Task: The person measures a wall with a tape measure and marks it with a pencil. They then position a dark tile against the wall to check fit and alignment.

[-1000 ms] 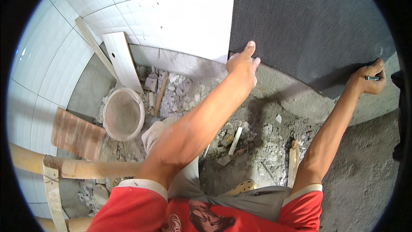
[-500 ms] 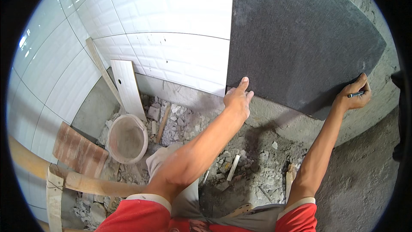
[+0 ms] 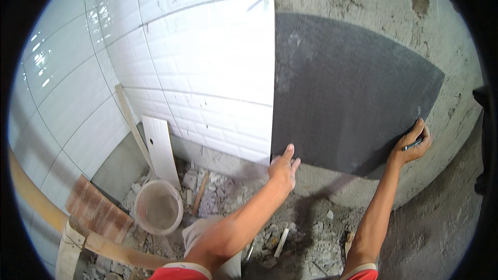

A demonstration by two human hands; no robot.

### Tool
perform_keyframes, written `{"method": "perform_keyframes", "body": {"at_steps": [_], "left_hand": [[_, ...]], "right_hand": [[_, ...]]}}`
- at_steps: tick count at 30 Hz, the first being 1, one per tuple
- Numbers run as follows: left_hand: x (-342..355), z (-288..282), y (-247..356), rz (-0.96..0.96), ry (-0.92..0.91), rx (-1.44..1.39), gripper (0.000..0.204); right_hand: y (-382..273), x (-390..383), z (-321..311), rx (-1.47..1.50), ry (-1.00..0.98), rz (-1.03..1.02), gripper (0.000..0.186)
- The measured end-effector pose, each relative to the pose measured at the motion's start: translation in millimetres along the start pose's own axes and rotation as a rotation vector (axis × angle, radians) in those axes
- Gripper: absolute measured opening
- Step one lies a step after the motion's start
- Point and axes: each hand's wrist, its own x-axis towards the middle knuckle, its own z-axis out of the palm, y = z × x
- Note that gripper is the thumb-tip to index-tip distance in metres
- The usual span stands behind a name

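A large dark grey tile (image 3: 347, 93) stands flat against the rough wall, its left edge alongside the white tiles. My left hand (image 3: 284, 169) grips its lower left corner, thumb up on the face and the other fingers at the bottom edge, partly hidden. At the lower right corner my right hand (image 3: 416, 143) is closed, its fingertips touching the tile's edge. A slim dark pen or pencil (image 3: 413, 144) is held in that same hand, pointing left.
White glossy tiles (image 3: 207, 57) cover the walls on the left. Below stand a round bucket (image 3: 179, 212), a white tile strip (image 3: 162, 148) and a reddish-brown board (image 3: 98, 207). Rubble (image 3: 207, 192) litters the floor. A wooden pole (image 3: 122, 251) crosses the lower left.
My view has tilted up, so the tile's top edge and the bare wall above it now show. Both hands keep their places at the tile's lower corners.
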Motion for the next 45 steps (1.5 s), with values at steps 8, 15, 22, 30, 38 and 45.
{"method": "perform_keyframes", "body": {"at_steps": [8,15,22,30,38,45], "left_hand": [[-3,-1,1,0.01,0.009,-0.02,0.085],[-4,2,1,0.006,0.031,-0.015,0.084],[-7,2,2,0.005,0.012,-0.034,0.085],[2,-1,-1,0.004,0.032,-0.038,0.071],[6,-4,-3,0.019,0.003,-0.015,0.072],[2,-2,-2,0.018,-0.015,-0.012,0.074]], "right_hand": [[0,-1,1,-0.041,0.021,0.015,0.041],[2,-1,-1,0.0,-0.003,0.029,0.042],[2,-2,-1,-0.012,-0.005,0.064,0.042],[4,0,1,0.011,0.015,0.037,0.041],[5,0,0,0.033,0.012,0.019,0.042],[9,2,2,0.106,-0.012,0.016,0.046]]}}
